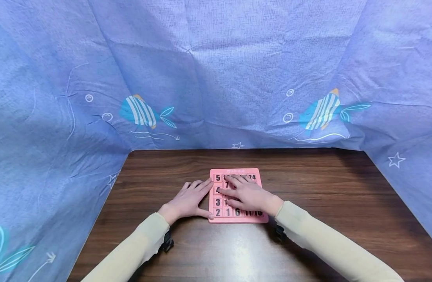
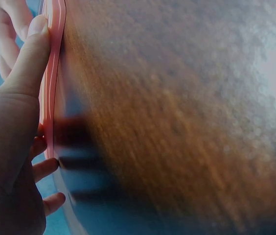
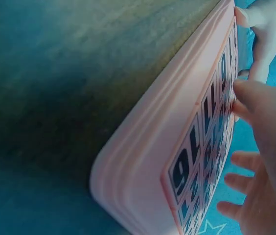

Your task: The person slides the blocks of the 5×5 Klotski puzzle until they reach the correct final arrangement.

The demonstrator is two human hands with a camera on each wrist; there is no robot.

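A pink number slide puzzle (image 1: pixel 238 221) with black-numbered square tiles lies flat on the table. At its left edge my left hand (image 1: pixel 189 199) rests with fingers extended, thumb on the lower left corner and fingertips by the upper left side. In the left wrist view the thumb (image 2: pixel 33 58) presses on the puzzle's rim (image 2: pixel 55 73). My right hand (image 1: pixel 250 194) spreads over the middle tiles, index fingertip at the tile marked 4 (image 1: pixel 217 190). It covers several numbers. From the right wrist, the bottom row of tiles (image 3: pixel 181 171) shows up close beside the right thumb (image 3: pixel 250 93).
The dark wood-grain table (image 1: pixel 325 188) extends around the puzzle on all sides. Behind and beside it hangs a blue cloth (image 1: pixel 233 78) printed with striped fish and stars. A dark device (image 1: pixel 167 241) sits under the left wrist, another (image 1: pixel 280 232) under the right.
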